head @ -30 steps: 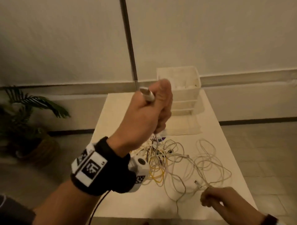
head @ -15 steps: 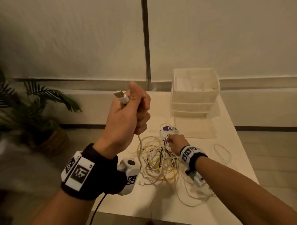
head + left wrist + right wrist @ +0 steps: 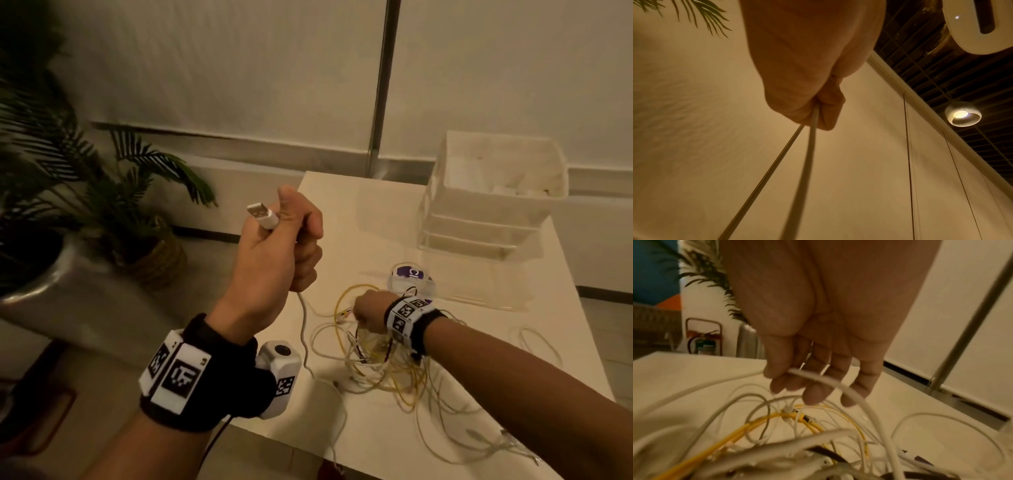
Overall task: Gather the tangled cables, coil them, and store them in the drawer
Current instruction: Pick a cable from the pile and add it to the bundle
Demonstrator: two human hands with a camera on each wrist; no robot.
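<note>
My left hand (image 3: 284,240) is raised above the table's left edge, its fist closed round a white USB cable (image 3: 303,329) whose plug (image 3: 262,214) sticks out by the thumb. From the fist (image 3: 809,104) the cable (image 3: 809,146) hangs down to a tangle of white and yellow cables (image 3: 380,363) on the white table (image 3: 359,212). My right hand (image 3: 370,310) reaches into the tangle, fingers (image 3: 813,391) curled round a white cable (image 3: 849,389). A clear plastic drawer unit (image 3: 489,195) stands at the table's far right.
A small white and purple packet (image 3: 409,274) lies just beyond the tangle. Loose white cable loops (image 3: 537,342) trail toward the table's right and near edges. A potted palm (image 3: 113,205) stands on the floor to the left. A metal pole (image 3: 382,85) runs up the wall behind.
My right hand went from the table's near right edge into the tangle and took hold of a cable. My left hand dropped lower with the USB plug.
</note>
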